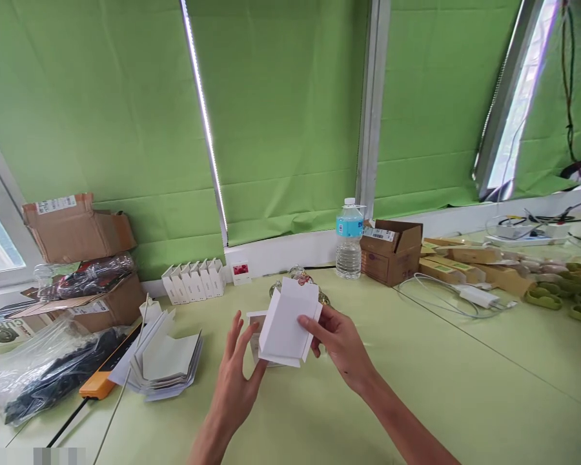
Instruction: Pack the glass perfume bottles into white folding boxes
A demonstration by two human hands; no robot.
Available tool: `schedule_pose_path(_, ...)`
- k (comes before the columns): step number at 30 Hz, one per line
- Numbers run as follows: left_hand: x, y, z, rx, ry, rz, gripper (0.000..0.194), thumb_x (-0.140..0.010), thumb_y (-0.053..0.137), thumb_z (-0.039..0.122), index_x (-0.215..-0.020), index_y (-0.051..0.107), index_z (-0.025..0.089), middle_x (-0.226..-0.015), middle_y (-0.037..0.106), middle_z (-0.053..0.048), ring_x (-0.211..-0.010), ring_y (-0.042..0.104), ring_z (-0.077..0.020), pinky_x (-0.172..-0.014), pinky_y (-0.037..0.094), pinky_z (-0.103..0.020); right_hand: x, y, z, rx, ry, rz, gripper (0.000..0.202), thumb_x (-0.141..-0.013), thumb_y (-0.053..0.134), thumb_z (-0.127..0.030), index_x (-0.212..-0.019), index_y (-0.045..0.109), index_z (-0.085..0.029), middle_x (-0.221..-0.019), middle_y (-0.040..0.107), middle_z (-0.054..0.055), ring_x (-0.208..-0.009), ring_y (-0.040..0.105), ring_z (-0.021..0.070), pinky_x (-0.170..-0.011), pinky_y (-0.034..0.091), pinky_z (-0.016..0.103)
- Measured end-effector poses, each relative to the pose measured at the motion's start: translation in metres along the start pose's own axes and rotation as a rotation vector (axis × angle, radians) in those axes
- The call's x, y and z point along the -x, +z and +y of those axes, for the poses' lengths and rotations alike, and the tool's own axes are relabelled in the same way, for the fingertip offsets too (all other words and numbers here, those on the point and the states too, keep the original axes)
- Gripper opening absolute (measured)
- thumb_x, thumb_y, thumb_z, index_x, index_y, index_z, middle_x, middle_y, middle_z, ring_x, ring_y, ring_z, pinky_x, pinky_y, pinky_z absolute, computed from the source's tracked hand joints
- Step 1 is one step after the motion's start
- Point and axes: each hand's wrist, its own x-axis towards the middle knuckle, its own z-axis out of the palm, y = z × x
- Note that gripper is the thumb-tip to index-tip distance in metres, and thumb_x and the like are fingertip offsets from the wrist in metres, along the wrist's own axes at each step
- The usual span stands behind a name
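Fingers (315,328) of our right hand (343,345) pinch the white carton (286,326), lower centre of the frame; our left hand (237,384) splays loosely, thumb by the carton's corner. Folded white sheets (172,358) lie lower left; a bottle (348,248) stands right of centre.

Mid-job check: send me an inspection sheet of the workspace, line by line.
Surface: pale green table, things along its back and both sides.
Job's things: white carton, end flap standing out; second white piece partly hidden behind it.
Clutter: stacked white card and bagged black item left; row of small white boxes behind; water bottle and brown cardboard box right.
Hands: right hand grips the carton's right side; left hand open at its lower-left corner, contact unclear.
Cables: black cable left; corded white adapter right.
Surroundings: green blinds; nobody else seen.
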Motion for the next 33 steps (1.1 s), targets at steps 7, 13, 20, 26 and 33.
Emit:
schedule_pose_path(7,-0.007,0.001,-0.008,0.312,-0.117,-0.018,0.052,-0.081,0.061,0.024,-0.131,0.045,0.027,-0.134,0.054,-0.008,-0.122,0.052,-0.0261,-0.102,0.042,-0.045,0.002,0.008,0.002,-0.032,0.002,-0.058,0.037,-0.075,0.071,-0.046,-0.094,0.064,-0.015,-0.070,0.060,0.001,-0.051,0.049,0.0095,-0.041,0.044,0.022)
schedule_pose_path(13,-0.005,-0.012,0.009,0.433,-0.157,-0.129,0.039,-0.083,0.062,0.030,-0.120,0.053,0.024,-0.117,0.064,-0.007,-0.108,0.061,-0.0240,-0.096,0.047,-0.042,0.002,0.007,-0.003,-0.013,-0.040,-0.024,0.044,-0.074,0.071,-0.050,-0.100,0.062,-0.015,-0.077,0.063,0.004,-0.055,0.052,0.0115,-0.044,0.048,0.025)
schedule_pose_path(20,0.000,-0.032,0.029,0.543,-0.219,-0.287,0.036,-0.082,0.064,0.032,-0.115,0.054,0.023,-0.109,0.068,-0.006,-0.099,0.065,-0.0218,-0.093,0.049,-0.039,0.002,0.005,-0.003,0.052,-0.073,0.019,0.046,-0.072,0.072,-0.049,-0.102,0.063,-0.016,-0.084,0.066,0.006,-0.066,0.057,0.0154,-0.049,0.049,0.025)
schedule_pose_path(26,0.001,-0.031,0.024,0.486,-0.206,-0.228,0.027,-0.082,0.063,0.033,-0.105,0.053,0.024,-0.110,0.065,-0.004,-0.096,0.065,-0.0193,-0.092,0.050,-0.036,0.000,0.003,0.004,0.135,-0.102,-0.005,0.044,-0.074,0.071,-0.049,-0.104,0.065,-0.017,-0.086,0.069,0.006,-0.073,0.060,0.0175,-0.058,0.049,0.027)
schedule_pose_path(33,0.006,-0.030,0.017,0.307,-0.199,-0.216,0.027,-0.084,0.060,0.036,-0.108,0.051,0.026,-0.107,0.067,-0.004,-0.094,0.065,-0.0218,-0.090,0.050,-0.040,0.004,0.002,-0.002,0.378,-0.173,-0.035,0.035,-0.079,0.065,-0.047,-0.101,0.067,-0.021,-0.093,0.070,0.006,-0.077,0.062,0.0206,-0.066,0.050,0.031)
